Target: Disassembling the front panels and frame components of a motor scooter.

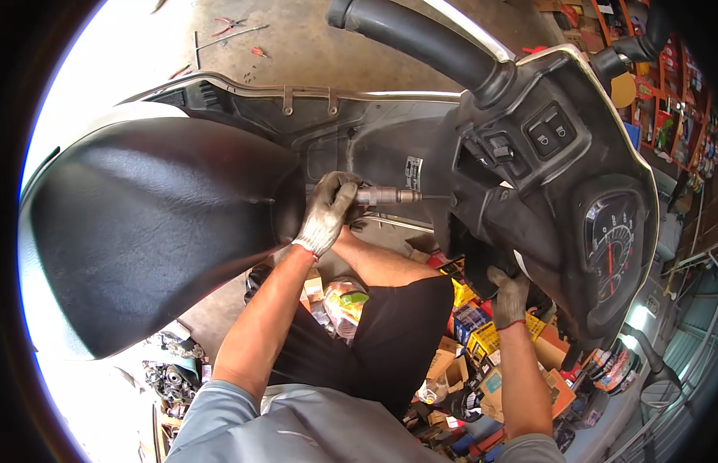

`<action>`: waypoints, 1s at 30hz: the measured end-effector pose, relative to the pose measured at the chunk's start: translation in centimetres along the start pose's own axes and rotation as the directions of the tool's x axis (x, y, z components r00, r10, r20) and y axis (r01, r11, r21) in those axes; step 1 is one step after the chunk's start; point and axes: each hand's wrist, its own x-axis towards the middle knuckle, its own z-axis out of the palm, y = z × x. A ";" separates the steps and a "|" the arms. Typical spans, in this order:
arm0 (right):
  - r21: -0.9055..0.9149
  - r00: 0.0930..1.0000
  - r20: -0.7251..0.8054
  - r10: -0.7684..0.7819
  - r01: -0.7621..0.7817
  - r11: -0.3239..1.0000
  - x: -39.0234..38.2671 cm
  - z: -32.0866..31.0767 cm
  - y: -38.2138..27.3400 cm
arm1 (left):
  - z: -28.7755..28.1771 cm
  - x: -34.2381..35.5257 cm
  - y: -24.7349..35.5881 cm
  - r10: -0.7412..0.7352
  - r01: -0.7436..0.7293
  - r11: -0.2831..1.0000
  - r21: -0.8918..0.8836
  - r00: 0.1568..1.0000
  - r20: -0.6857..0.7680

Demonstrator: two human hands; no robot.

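Observation:
My left hand (328, 204), in a worn whitish glove, is closed around a metal-bodied power screwdriver (390, 195). Its long thin bit points right and reaches the black inner panel (471, 204) below the handlebar of a scooter. Whether the tip sits in a screw is too small to tell. My right hand (509, 295), gloved too, is closed on the lower edge of a black plastic panel (486, 270) under the steering column; its fingertips are partly hidden. The scooter's black seat (166, 231) lies left of my left hand.
A handlebar grip (420, 50) and speedometer (612, 247) bound the upper right. Boxes and parts (474, 339) crowd the floor beyond my knees. Red pliers (229, 25) and rods lie on the concrete behind the scooter. Stocked shelves (671, 100) stand at far right.

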 end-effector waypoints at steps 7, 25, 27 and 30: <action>0.068 0.988 0.115 0.107 -0.116 0.991 1.8 -1.2 0.3 | 0.1 0.2 -1.0 -0.070 0.071 0.997 -0.037 0.997 0.023; 0.023 0.957 0.169 0.235 -0.242 0.970 3.9 -3.2 2.8 | -0.4 0.0 -1.2 0.068 -0.071 0.991 0.115 0.997 0.029; -0.148 0.969 0.225 0.097 -0.064 0.987 5.5 -5.1 5.0 | -0.1 0.4 -1.0 0.111 -0.114 0.988 0.105 0.993 0.033; 0.010 0.955 0.134 0.263 -0.267 0.964 3.8 -2.4 2.7 | -0.3 0.0 -1.5 0.065 -0.063 0.996 0.063 0.998 -0.024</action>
